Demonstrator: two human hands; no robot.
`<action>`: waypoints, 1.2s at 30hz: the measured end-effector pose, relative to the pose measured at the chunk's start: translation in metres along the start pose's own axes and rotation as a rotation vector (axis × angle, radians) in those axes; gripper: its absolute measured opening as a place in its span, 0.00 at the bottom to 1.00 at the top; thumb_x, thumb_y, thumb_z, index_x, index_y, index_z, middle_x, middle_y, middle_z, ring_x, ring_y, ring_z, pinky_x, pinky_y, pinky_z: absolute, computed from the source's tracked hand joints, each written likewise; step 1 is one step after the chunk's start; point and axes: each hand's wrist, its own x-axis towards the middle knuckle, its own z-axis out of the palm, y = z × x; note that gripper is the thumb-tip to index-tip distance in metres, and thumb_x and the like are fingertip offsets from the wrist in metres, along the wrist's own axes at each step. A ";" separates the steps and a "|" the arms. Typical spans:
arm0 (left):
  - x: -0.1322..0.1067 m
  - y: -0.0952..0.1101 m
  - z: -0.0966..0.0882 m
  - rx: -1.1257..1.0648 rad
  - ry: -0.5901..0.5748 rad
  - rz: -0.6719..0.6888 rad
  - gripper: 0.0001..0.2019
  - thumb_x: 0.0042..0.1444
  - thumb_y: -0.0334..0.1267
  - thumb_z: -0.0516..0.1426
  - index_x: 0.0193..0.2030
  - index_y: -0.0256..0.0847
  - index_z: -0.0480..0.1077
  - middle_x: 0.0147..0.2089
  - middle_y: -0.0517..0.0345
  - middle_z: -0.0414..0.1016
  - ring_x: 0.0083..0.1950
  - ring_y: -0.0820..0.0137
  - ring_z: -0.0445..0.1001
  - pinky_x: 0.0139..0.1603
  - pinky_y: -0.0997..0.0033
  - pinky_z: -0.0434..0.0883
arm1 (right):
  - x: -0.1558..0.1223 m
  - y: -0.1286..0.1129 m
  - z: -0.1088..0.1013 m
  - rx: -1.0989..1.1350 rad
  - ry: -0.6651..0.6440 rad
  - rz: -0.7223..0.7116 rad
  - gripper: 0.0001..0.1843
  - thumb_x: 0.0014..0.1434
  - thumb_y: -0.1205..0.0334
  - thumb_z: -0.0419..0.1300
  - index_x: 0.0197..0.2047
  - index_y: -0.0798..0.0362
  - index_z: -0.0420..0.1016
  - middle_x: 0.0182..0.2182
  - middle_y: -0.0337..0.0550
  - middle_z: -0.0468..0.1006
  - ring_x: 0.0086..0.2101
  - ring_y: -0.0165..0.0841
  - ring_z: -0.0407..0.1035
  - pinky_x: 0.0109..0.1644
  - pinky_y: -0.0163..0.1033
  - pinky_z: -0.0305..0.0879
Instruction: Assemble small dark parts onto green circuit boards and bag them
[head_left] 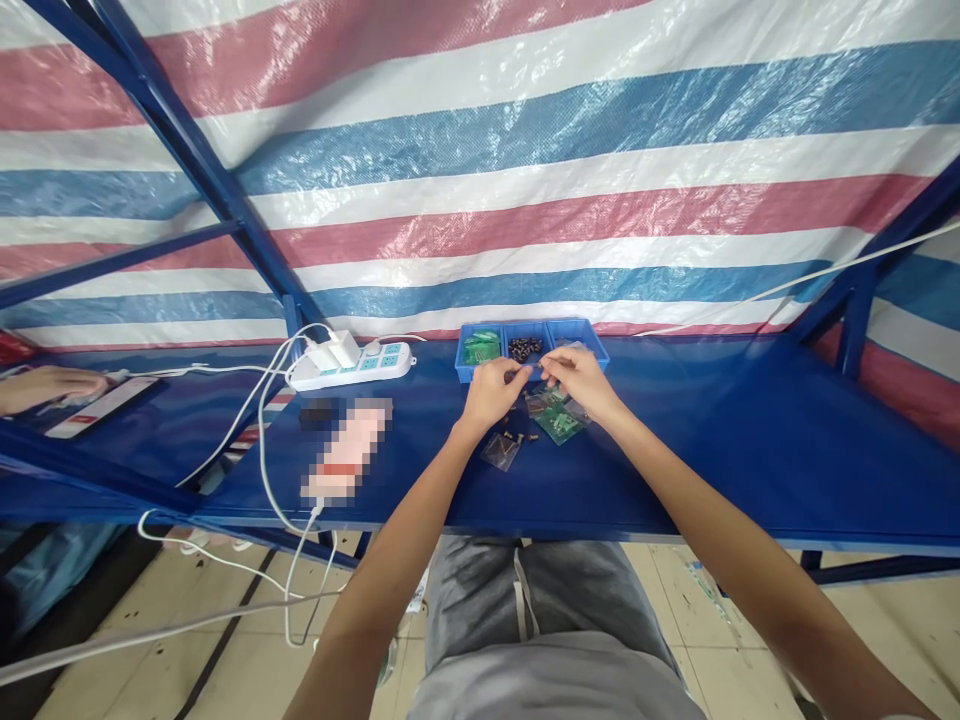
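Note:
My left hand [491, 388] and my right hand [576, 378] meet just in front of a blue compartment tray [597, 340], fingers pinched together on something small I cannot make out. Below them on the blue table [712, 440] lie a small green circuit board [556, 422], a clear plastic bag [501, 450] and a few small dark parts [517, 436]. The tray holds green boards [481, 347] in its left compartment and dark small parts [524, 348] in the middle one.
A white power strip [352, 366] with plugged chargers and white cables [262, 440] lies at the left. A blurred pink object [346, 452] and a small black block [316, 412] sit near it. Another person's hand [45, 388] rests at the far left. A striped tarp hangs behind.

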 end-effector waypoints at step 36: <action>-0.001 -0.033 -0.006 -0.035 -0.410 -0.067 0.08 0.51 0.30 0.58 0.37 0.41 0.77 0.30 0.59 0.77 0.31 0.68 0.76 0.33 0.71 0.70 | -0.026 0.015 0.015 -1.002 -0.207 -0.268 0.09 0.67 0.61 0.57 0.44 0.50 0.79 0.45 0.49 0.73 0.46 0.40 0.70 0.42 0.39 0.67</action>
